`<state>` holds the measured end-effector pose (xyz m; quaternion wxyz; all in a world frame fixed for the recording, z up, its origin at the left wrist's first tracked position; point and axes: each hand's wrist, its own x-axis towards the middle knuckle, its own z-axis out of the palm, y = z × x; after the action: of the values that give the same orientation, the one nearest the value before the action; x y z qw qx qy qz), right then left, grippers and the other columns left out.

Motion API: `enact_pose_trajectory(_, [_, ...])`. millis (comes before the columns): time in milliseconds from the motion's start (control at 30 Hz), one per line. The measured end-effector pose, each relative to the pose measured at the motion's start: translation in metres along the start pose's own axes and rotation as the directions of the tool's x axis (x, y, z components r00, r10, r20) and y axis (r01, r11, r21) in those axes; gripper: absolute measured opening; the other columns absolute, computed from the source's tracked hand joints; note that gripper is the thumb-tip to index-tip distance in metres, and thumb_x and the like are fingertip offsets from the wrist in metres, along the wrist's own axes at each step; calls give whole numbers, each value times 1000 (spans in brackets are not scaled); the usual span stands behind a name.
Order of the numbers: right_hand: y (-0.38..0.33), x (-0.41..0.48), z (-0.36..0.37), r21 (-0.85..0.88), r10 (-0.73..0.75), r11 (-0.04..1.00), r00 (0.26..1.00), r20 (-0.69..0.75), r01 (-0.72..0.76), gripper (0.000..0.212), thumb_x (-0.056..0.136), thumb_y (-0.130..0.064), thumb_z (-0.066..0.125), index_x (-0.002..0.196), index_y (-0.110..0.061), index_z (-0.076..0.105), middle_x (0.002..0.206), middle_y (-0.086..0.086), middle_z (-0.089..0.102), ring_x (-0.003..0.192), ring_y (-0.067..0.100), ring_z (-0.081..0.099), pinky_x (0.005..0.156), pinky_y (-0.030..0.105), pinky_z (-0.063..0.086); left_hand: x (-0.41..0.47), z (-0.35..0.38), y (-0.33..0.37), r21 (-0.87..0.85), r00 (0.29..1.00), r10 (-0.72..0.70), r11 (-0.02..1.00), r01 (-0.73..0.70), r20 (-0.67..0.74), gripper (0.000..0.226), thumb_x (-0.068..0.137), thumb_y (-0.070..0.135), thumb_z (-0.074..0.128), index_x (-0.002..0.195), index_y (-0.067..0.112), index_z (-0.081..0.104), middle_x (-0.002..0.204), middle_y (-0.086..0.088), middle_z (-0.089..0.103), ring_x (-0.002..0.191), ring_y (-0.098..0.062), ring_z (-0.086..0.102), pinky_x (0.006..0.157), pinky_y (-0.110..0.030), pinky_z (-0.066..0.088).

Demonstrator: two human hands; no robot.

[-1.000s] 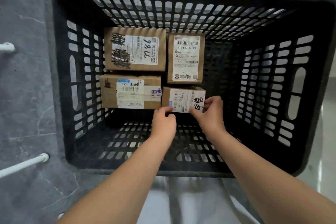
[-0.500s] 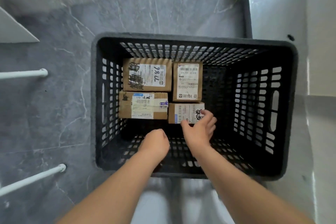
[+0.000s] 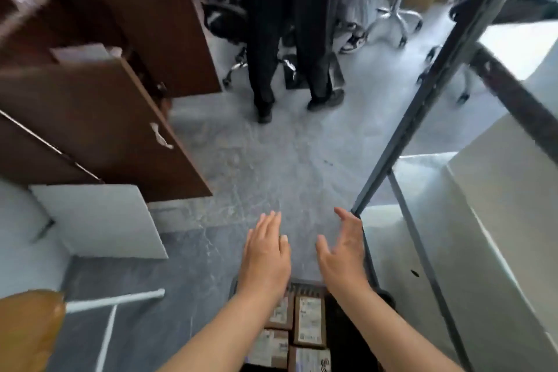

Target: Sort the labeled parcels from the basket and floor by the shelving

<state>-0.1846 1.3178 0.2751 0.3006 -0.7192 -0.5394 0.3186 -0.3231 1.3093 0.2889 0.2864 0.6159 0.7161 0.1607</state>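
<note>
We see two hands: the left hand (image 3: 265, 257) and right hand (image 3: 342, 254) both spread open, palms empty, raised over the grey floor (image 3: 256, 166). Four labeled parcels (image 3: 309, 322) lie in the black basket (image 3: 347, 341) at 6 o'clock, under our wrists. At 12 o'clock stands one person's pair of legs (image 3: 290, 39); brown cabinets (image 3: 99, 106) at 10 o'clock.

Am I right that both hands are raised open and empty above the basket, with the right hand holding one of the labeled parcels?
Not quite: in the head view the right hand holds nothing. Both it and the left hand are open and empty, and the parcels lie in the basket below.
</note>
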Motion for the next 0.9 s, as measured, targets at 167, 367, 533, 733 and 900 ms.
enact_pose_trajectory(167, [-152, 11, -131, -65, -275, 961, 956, -100, 269, 65, 88, -12, 63, 146, -15, 35, 147, 5, 36, 137, 24, 33, 116, 37, 20, -18, -161, 103, 102, 918, 238, 971, -217, -317, 51, 104, 22, 36, 154, 20, 26, 161, 9, 20, 144, 5, -1, 118, -19, -7])
enact_pose_trajectory(367, [-296, -10, -280, -260, -593, 801, 773, -225, 539, 68, 89, -21, 63, 148, -13, 30, 155, 3, 28, 147, 20, 20, 119, 35, 7, -50, -300, 228, 243, 729, 437, 900, -363, -527, 54, 104, 22, 35, 155, 19, 20, 163, 5, 14, 150, -6, -1, 121, -31, -7])
enact_pose_trajectory(533, [-375, -36, -380, -427, -719, 693, 607, -340, 581, 72, 86, -19, 68, 148, -7, 33, 154, 8, 31, 147, 23, 22, 119, 52, 16, -76, -359, 310, 248, 556, 534, 825, -507, -637, 55, 103, 20, 38, 156, 17, 22, 164, 5, 15, 151, -6, -1, 123, -37, 0])
enact_pose_trajectory(733, [-401, -71, -439, -583, -707, 689, 574, -413, 430, 76, 92, -31, 59, 154, -11, 20, 162, 4, 18, 151, 19, 10, 122, 47, -1, -102, -388, 354, 326, 463, 693, 691, -645, -552, 59, 103, 23, 30, 158, 18, 9, 165, 6, 2, 151, -6, -8, 124, -42, -3])
enact_pose_trajectory(900, [-391, -115, -453, -613, -650, 735, 557, -517, 289, 75, 96, -31, 54, 156, -13, 14, 165, 3, 9, 152, 17, 2, 122, 48, -2, -129, -399, 370, 376, 364, 797, 563, -736, -482, 60, 100, 29, 20, 158, 16, 6, 166, 1, -1, 152, -12, -6, 123, -43, -4])
